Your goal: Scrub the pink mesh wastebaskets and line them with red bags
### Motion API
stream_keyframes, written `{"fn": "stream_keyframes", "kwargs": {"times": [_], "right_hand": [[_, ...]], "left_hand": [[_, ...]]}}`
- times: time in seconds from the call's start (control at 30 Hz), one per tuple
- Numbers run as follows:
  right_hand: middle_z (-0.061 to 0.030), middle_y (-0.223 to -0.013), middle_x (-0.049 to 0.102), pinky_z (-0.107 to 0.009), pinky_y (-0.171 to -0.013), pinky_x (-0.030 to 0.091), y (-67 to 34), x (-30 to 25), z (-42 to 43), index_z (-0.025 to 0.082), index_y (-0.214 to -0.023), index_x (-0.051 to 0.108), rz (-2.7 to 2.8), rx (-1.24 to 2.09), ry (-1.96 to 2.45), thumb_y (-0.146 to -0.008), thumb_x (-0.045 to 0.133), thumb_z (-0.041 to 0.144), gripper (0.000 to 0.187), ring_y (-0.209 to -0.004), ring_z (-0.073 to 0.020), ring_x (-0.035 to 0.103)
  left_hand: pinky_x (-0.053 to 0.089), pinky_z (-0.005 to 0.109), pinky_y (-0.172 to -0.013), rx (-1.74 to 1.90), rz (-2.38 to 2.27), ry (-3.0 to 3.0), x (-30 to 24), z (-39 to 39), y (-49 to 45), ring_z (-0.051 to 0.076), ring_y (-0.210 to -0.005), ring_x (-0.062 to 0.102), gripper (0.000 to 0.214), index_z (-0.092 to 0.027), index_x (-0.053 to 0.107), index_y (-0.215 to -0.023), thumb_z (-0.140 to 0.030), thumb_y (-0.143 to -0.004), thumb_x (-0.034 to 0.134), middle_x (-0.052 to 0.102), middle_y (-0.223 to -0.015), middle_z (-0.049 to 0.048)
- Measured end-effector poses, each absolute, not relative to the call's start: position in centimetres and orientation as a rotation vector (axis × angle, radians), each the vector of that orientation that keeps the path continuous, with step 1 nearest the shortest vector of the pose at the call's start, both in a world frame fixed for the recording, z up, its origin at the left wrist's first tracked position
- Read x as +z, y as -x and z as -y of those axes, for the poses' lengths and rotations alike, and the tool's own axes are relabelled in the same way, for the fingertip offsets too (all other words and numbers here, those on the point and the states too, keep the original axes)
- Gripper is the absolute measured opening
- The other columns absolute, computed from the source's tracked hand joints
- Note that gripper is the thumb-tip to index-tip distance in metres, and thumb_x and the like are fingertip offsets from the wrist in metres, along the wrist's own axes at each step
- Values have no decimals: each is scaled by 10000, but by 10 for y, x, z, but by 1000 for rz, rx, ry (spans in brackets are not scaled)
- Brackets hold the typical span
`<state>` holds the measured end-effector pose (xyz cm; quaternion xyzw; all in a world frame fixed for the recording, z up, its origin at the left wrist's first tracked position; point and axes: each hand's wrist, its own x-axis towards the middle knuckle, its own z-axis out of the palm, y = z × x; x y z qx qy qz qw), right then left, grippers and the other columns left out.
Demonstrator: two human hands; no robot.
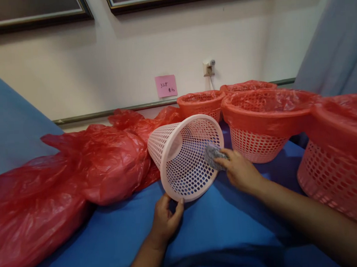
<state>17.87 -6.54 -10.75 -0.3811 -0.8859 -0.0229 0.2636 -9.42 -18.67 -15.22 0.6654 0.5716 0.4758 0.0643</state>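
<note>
A pale pink perforated wastebasket (164,150) lies tipped on its side in the middle, its round opening facing me. My left hand (165,219) grips the lower rim, thumb on one side and fingers partly hidden behind it. My right hand (241,168) is closed on a grey cloth or scrubbing pad (214,157), whose exact kind I cannot make out. That grey piece is at the right edge of the basket's opening, partly over the rim.
Filled-looking red plastic bags (108,166) lie to the left on the blue tablecloth (233,231). Several perforated baskets lined with red bags, one a large basket (257,140), stand at right. A pink note (166,86) and a wall socket (208,69) are behind.
</note>
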Motion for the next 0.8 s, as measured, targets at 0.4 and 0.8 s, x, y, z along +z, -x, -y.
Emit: {"fn": "stream_keyframes", "kwargs": {"times": [0.4,0.8], "right_hand": [[-112,-1270,636,-510,-1116,420,-143,-38,-19,184,-1312,622,1600,377,981,-772,629,191,540,-1203,-281,588],[-122,-991,777,-443,-824,602,-149,-179,59,170,-1007,663,1217,1416,1149,-731,685,536,459,-912,-297,751]], "left_hand": [[604,345,-714,1465,-1809,-1922,-149,187,97,235,-736,726,181,-151,691,-860,-316,-819,628,772,-823,82],[612,391,-805,1450,-1750,-1860,-152,184,98,261,-830,741,232,-140,717,-944,-332,-838,643,788,-923,103]]}}
